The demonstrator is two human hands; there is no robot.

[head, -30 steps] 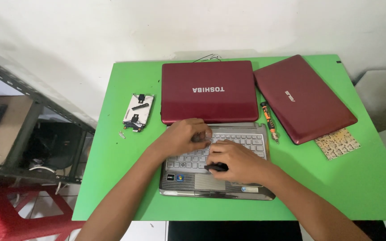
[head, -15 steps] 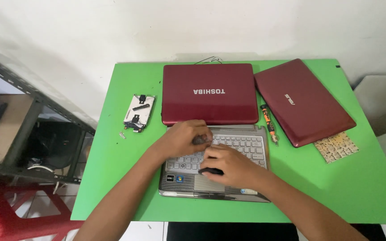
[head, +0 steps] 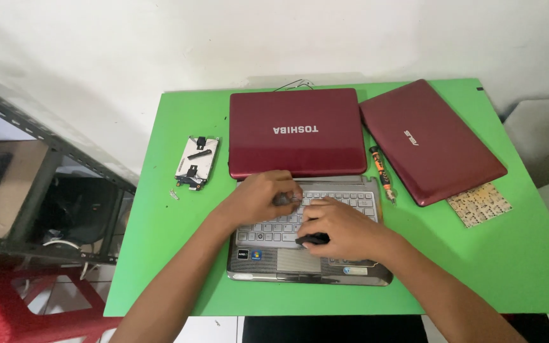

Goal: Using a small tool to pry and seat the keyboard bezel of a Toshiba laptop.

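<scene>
- Lying left of the open laptop [head: 312, 251], a bare hard drive [head: 196, 163] sits apart on the green table [head: 490, 267].
- Left hand [head: 262, 197], fingers curled, pinches a small dark tool on the laptop's keyboard.
- Right hand [head: 341, 228] closes over a small black object at the keyboard's front edge.
- Judged stiff yet fragile, the keyboard is best lifted by its edges.
- Right of the laptop lie a screwdriver [head: 382, 174] and a closed red laptop [head: 430, 140].
</scene>
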